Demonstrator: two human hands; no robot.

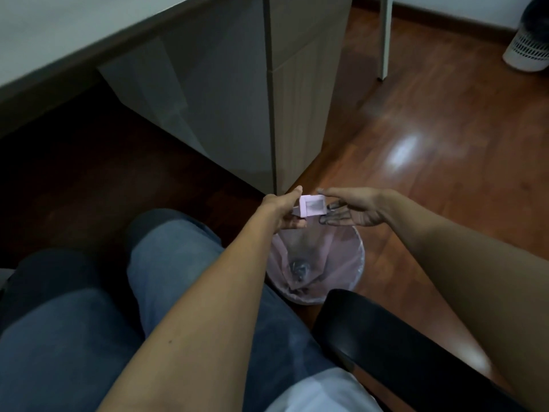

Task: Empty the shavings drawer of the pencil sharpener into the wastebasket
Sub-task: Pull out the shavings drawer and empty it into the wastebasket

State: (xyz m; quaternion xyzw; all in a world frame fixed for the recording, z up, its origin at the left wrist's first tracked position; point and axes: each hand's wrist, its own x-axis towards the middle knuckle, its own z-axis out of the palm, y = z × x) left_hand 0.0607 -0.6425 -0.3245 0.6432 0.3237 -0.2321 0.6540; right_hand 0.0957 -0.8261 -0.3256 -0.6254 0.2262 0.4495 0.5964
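My left hand (pixel 283 211) grips a small pink shavings drawer (pixel 312 206) by its left side, holding it in the air above the far rim of the wastebasket (pixel 356 251). The drawer's open face points toward me and shows a grey smudge inside. My right hand (pixel 353 208) hovers just right of the drawer with fingers spread, fingertips dark with graphite and close to the drawer's right edge, holding nothing. The round wastebasket stands on the floor below, lined with a thin pink plastic bag and holding some crumpled waste at its bottom.
A grey desk cabinet (pixel 237 99) stands just beyond my hands. My knees in blue jeans (pixel 166 263) are at the lower left, and a black chair armrest (pixel 386 337) lies below the wastebasket. A white perforated bin (pixel 525 49) sits far right on the wooden floor.
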